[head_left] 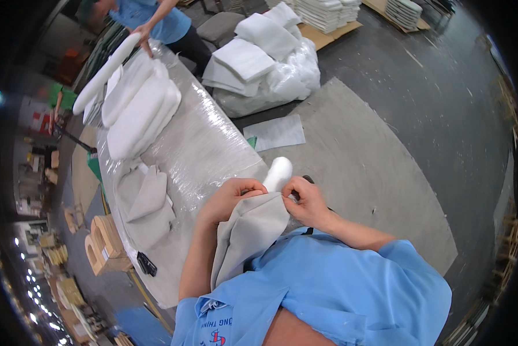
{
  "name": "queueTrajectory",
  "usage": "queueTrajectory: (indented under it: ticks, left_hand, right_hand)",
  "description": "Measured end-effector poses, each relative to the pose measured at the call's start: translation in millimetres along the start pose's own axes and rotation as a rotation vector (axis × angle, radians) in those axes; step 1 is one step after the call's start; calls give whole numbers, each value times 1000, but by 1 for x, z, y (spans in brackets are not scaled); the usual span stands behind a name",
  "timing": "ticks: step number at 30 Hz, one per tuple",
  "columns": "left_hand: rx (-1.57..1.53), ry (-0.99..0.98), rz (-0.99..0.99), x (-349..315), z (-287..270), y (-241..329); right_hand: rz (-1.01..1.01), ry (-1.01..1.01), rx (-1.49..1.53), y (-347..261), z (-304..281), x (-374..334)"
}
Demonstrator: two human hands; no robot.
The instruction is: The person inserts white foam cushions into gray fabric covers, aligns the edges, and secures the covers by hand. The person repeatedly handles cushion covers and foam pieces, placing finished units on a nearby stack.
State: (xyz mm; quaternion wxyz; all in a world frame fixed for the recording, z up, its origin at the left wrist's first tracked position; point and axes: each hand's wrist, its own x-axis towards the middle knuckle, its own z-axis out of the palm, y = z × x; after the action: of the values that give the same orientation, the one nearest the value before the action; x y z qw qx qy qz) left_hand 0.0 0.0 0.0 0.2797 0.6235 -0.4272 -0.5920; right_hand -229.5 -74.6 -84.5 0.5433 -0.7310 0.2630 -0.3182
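Observation:
Close in front of my body is a grey fabric cover (252,230), with a rounded white padding piece (279,173) sticking out of its far end. My left hand (231,198) pinches the left side of the cover's open edge. At the right side of that edge, my right hand (308,203) has its fingers closed on the fabric. How far the padding reaches inside the cover is hidden. More grey fabric covers (146,199) lie to the left on the plastic-wrapped table (212,153).
White pads (143,118) are piled on the table's far part, where a co-worker (178,26) holds a long white pad (106,72). A plastic bag of white padding (270,86) stands beyond. A small black object (147,263) and wooden frames (106,245) are at left.

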Motion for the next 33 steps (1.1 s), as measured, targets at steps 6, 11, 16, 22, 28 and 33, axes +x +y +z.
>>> queueTrajectory:
  ticks: [6, 11, 16, 22, 28, 33]
  left_hand:
    - [-47, -30, -223, 10, 12, 24]
    - [189, -222, -240, 9, 10, 14]
    - [204, -271, -143, 0, 21, 18]
    - [170, -207, 39, -13, 35, 12]
    - [139, -213, -60, -22, 45, 21]
    - [-94, -207, -144, -23, 47, 14]
  right_hand:
    - [-52, -6, 68, -8, -6, -4]
    - [174, -204, 337, -6, -10, -12]
    - [261, -449, 700, 7, -20, -20]
    - [362, -827, 714, 24, -27, -24]
    - [75, -753, 504, 29, -14, -36]
    - [371, -789, 696, 12, -17, -41]
